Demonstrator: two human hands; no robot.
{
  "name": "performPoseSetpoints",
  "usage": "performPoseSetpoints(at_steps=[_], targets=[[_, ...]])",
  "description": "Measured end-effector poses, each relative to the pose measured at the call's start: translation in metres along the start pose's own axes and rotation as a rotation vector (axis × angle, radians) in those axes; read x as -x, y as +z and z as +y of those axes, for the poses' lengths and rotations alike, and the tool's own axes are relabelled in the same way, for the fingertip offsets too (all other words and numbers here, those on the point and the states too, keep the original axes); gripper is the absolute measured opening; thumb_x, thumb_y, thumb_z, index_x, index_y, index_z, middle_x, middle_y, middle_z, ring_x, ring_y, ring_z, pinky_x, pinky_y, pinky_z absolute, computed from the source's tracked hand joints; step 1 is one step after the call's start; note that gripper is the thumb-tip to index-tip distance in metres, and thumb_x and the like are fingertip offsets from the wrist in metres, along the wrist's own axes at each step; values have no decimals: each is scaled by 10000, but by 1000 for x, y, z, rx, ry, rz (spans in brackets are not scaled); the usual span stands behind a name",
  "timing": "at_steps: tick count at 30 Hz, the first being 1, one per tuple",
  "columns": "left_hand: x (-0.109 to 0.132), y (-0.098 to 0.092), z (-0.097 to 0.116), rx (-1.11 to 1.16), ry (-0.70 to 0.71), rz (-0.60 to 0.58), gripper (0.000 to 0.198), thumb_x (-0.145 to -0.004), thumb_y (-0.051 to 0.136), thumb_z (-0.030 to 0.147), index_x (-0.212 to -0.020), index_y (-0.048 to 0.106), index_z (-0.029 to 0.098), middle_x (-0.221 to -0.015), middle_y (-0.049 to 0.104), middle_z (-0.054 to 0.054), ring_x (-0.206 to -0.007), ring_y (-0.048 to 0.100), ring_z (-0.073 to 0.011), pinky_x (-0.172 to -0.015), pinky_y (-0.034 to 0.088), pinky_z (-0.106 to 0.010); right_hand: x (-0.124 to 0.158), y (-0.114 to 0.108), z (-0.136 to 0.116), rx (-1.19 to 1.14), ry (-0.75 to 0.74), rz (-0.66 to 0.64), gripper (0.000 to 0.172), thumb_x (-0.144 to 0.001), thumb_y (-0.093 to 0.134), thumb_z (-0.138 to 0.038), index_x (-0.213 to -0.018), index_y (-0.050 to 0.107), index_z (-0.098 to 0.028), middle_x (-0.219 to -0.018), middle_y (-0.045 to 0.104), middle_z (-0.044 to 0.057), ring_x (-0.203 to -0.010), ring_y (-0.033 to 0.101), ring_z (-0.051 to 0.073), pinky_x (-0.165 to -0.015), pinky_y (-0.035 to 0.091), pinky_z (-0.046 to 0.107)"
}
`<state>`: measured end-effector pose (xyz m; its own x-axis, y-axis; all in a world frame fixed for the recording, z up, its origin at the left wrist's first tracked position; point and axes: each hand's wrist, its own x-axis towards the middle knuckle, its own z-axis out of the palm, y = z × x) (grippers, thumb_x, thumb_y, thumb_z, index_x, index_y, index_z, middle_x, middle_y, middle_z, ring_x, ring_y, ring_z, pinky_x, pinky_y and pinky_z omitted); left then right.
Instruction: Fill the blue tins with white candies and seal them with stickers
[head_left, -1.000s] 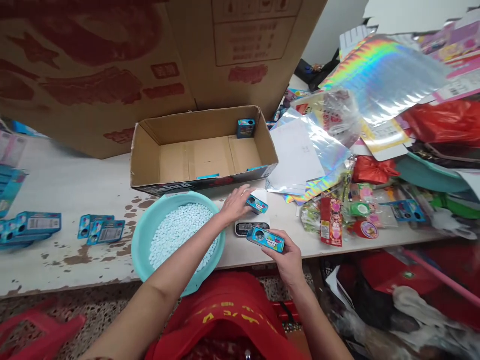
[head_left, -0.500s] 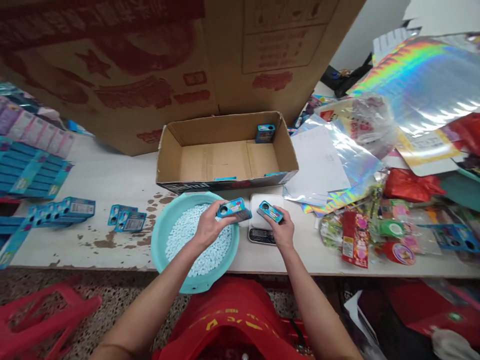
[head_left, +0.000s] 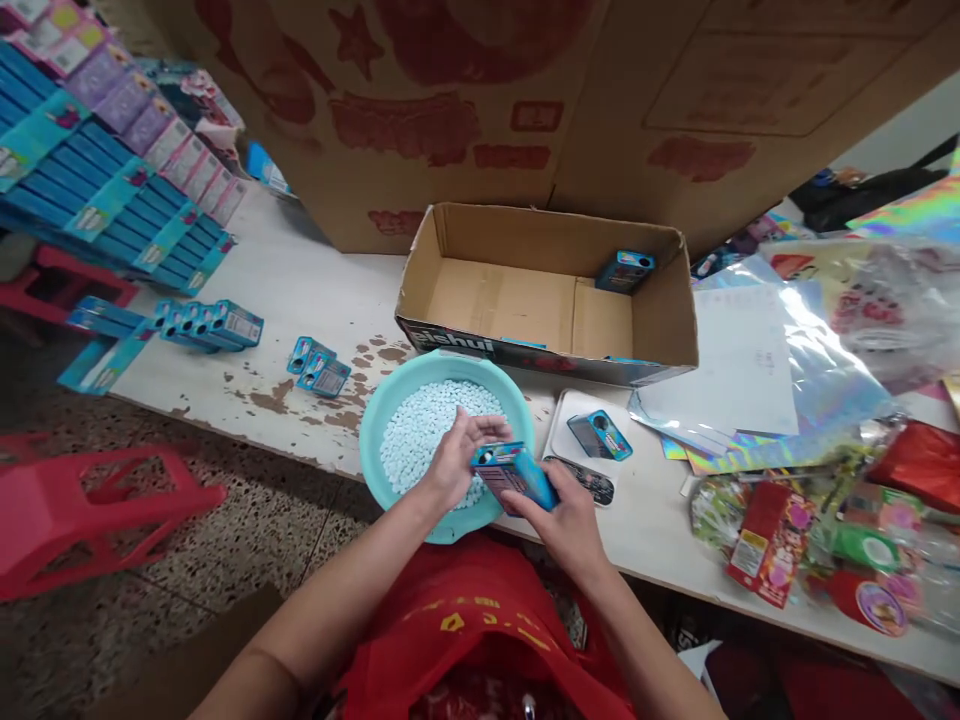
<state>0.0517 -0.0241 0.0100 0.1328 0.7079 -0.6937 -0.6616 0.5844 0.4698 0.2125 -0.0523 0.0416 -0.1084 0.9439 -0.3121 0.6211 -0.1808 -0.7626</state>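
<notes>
My right hand (head_left: pixel 564 510) grips a small blue printed box (head_left: pixel 517 474), held tilted over the near right rim of a turquoise basin (head_left: pixel 373 420). Beside that box, my left hand (head_left: pixel 457 457) has its fingers spread above the basin; whether it touches the box I cannot tell. Many small pale blue pellets (head_left: pixel 420 425) fill the basin's bottom. Just right of the basin, another blue box (head_left: pixel 600 434) rests on the white plate of a small scale (head_left: pixel 564 432), whose dark display end is partly covered by my right hand.
Behind the basin stands an open cardboard carton (head_left: pixel 510 285) with a few blue boxes inside. Two blue boxes (head_left: pixel 321 370) sit left of the basin, with a row of several (head_left: pixel 210 325) farther left. Wrappers and packets (head_left: pixel 772 545) crowd the right side. A red stool (head_left: pixel 112 510) stands below.
My right hand has let go of one box on the scale and now holds the box my left hand held. My left hand has opened. The view has turned left.
</notes>
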Motion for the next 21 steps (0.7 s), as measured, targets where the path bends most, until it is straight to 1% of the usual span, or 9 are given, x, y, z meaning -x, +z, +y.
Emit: performPoseSetpoints(at_steps=[2,4,7,11,14,17,19,21], targets=[[-5,-2,-2,46,-99,94,533,-715,602,650,-716,664,121,-743,651,-95,-710,615,-169,-701,488,-276,1,3,0,42,20,-46,370,-706,693,-540,-839,649,-197,-732,618,16,-629,547,164,-588,428,268],[-8,-5,-6,133,-171,182,435,-701,669,565,-636,631,136,-657,619,-61,-607,580,-139,-628,479,-260,3,6,1,55,38,-77,376,-721,675,-548,-843,646,-193,-731,618,16,-627,542,160,-591,426,266],[-9,-7,-11,214,-190,225,325,-695,702,444,-613,633,138,-634,609,-47,-591,571,-129,-593,472,-247,4,11,7,64,88,-86,402,-712,669,-564,-830,642,-181,-735,626,22,-635,548,167,-593,427,270],[-7,-6,-11,195,-155,242,188,-655,725,295,-608,645,132,-634,608,-36,-595,564,-117,-581,468,-230,4,15,12,42,149,-96,430,-684,685,-572,-835,649,-171,-721,629,26,-632,554,180,-596,428,284],[-7,-6,-9,194,-155,254,127,-634,728,244,-652,651,145,-667,615,-35,-615,577,-124,-582,480,-234,4,17,13,-107,181,-80,428,-665,711,-544,-868,653,-172,-753,655,29,-670,570,193,-631,453,298],[-9,-8,-5,171,-167,251,139,-619,729,230,-708,655,153,-716,620,-35,-637,588,-125,-570,486,-227,6,18,13,-317,235,-74,426,-647,734,-516,-885,646,-174,-782,672,21,-693,588,194,-659,483,306],[-11,-12,-2,119,-162,215,169,-614,734,241,-731,657,148,-716,612,-31,-625,578,-115,-561,483,-217,9,20,13,-417,236,-50,412,-628,756,-492,-872,641,-180,-790,671,13,-713,597,192,-684,497,309],[-14,-20,-1,15,-171,156,210,-616,737,275,-758,661,140,-692,597,-23,-586,553,-101,-529,461,-204,13,23,13,-514,214,-25,413,-606,779,-469,-877,638,-191,-819,673,12,-751,610,195,-715,509,316]])
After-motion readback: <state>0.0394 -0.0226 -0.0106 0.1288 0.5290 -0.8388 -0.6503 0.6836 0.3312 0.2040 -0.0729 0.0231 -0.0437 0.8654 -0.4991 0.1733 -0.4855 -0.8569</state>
